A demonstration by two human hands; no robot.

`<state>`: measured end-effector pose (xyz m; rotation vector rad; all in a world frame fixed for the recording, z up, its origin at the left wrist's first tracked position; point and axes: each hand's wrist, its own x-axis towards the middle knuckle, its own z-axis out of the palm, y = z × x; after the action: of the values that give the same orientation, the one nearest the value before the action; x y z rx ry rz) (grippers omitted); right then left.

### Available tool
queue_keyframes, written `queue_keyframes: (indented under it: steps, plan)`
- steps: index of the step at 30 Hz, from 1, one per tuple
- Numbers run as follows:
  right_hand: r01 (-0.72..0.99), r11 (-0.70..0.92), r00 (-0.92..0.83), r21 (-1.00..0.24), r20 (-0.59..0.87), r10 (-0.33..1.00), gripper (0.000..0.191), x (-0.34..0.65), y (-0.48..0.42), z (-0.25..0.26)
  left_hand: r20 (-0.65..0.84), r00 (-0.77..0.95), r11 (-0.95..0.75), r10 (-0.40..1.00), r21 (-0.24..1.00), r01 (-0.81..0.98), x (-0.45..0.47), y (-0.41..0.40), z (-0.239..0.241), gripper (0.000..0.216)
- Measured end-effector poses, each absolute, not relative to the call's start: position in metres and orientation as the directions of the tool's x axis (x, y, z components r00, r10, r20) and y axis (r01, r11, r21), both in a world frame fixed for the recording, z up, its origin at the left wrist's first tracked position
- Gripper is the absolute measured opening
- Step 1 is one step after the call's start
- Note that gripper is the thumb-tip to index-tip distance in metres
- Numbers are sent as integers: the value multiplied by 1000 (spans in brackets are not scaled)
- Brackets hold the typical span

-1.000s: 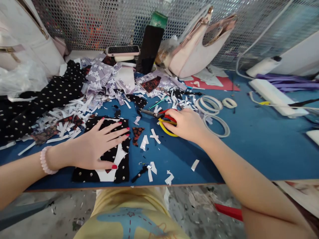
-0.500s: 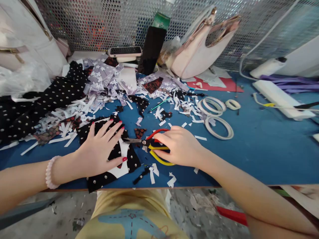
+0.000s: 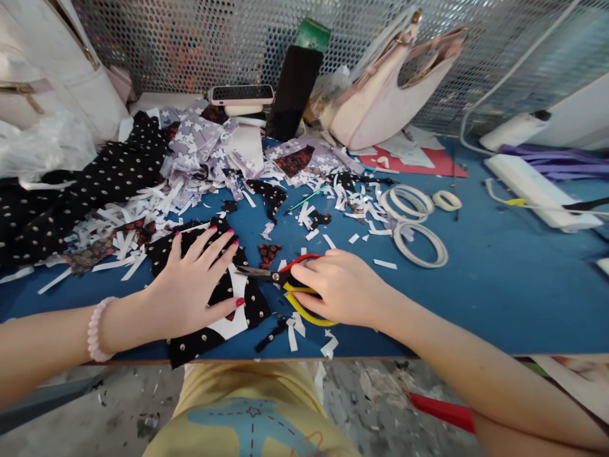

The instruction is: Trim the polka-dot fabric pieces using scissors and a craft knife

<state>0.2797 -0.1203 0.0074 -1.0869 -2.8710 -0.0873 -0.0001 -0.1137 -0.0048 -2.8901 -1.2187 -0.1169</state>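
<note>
My left hand (image 3: 188, 289) lies flat with its fingers spread on a piece of black dotted fabric (image 3: 257, 304) near the table's front edge. Under the thumb and palm shows a white paper shape (image 3: 233, 325) on the fabric. My right hand (image 3: 345, 285) is wrapped round the handles of a pair of scissors (image 3: 277, 277), one handle red and yellow, the other yellow. The blades point left, their tips at the fabric's edge beside the white shape. A small dark red patterned scrap (image 3: 269, 255) lies just beyond the blades.
White paper strips (image 3: 143, 206) and fabric scraps are heaped at the back left beside black dotted cloth (image 3: 121, 165). Rolls of tape (image 3: 419, 245) lie to the right. A black phone (image 3: 294, 92) leans at the back near a pale handbag (image 3: 375, 114). A white cord (image 3: 495, 105) hangs at right.
The scissor handles have come slightly closer to me and the blades look tilted a little more. The left hand stays spread on the fabric. The whole view has shifted slightly.
</note>
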Motion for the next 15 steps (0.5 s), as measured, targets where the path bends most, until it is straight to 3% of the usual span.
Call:
queue_keyframes:
  steps: [15]
  plan:
    - [624, 761, -778, 176, 51, 626, 22, 272, -117, 6, 54, 683, -685, 728, 22, 728, 1, -115, -9, 71]
